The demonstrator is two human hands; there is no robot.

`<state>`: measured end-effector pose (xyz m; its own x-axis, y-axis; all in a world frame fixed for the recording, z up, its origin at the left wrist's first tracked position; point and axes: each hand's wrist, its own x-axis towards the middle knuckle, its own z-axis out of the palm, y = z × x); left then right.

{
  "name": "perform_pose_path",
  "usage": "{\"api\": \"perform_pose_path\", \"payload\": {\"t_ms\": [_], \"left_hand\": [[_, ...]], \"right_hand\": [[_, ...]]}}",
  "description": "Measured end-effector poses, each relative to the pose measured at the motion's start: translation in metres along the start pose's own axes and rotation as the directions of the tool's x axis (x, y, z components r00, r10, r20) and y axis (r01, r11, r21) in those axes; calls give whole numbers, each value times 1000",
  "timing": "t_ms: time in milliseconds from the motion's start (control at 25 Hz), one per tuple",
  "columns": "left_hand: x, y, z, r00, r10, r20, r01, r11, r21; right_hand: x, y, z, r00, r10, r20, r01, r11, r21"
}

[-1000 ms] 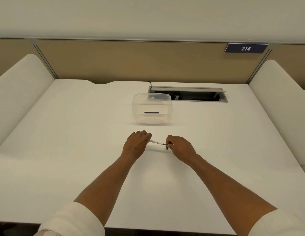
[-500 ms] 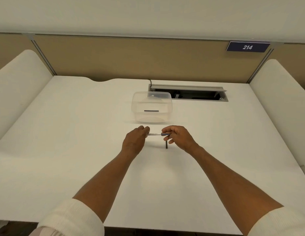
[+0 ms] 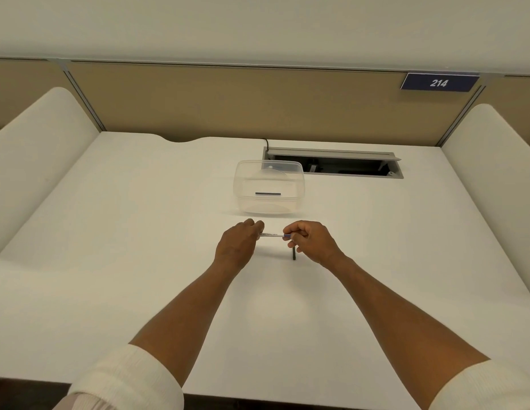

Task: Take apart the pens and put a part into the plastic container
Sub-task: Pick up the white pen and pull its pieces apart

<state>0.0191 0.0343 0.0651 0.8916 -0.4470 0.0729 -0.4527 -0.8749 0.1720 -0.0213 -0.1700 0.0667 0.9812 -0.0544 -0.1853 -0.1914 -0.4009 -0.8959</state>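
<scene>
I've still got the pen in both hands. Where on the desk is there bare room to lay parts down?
Bare white desk runs wide left of the left hand, and right of the right hand too. Crowded: the strip between the hands and the clear plastic container, and the spot by the small dark pen cap under the right hand.

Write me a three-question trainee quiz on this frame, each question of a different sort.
1. True or false: both hands hold the pen.
2. What lies inside the plastic container? A) a dark pen part B) a coin C) nothing
3. Fill in: the loose dark cap lies on the desk below the ____ hand.

Key: 1 true, left hand and right hand pinch its ends; 2 A, the dark part; 3 right.
</scene>
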Motion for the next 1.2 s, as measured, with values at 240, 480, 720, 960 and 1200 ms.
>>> {"api": "perform_pose_path", "payload": {"t_ms": [240, 480, 720, 960, 1200], "left_hand": [[1, 0, 3, 1000, 20, 5, -20, 1000, 20], [2, 2, 3, 1000, 0, 26, 1, 1000, -17], [4, -2, 3, 1000, -13, 17, 14, 999, -47], [7, -9, 5, 999, -33, 14, 34, 998, -58], [7, -13, 4, 1000, -9, 26, 10, 1000, -19]], "right_hand": [[3, 1, 2, 1000, -3, -11, 3, 1000, 0], [5, 1, 2, 999, 12, -41, -11, 1000, 24], [10, 12, 2, 984, 87, -155, -94, 995, -38], [6, 37, 7, 957, 216, -195, -260, 937, -234], [8, 37, 25, 936, 290, -199, -346, 859, -377]]}}
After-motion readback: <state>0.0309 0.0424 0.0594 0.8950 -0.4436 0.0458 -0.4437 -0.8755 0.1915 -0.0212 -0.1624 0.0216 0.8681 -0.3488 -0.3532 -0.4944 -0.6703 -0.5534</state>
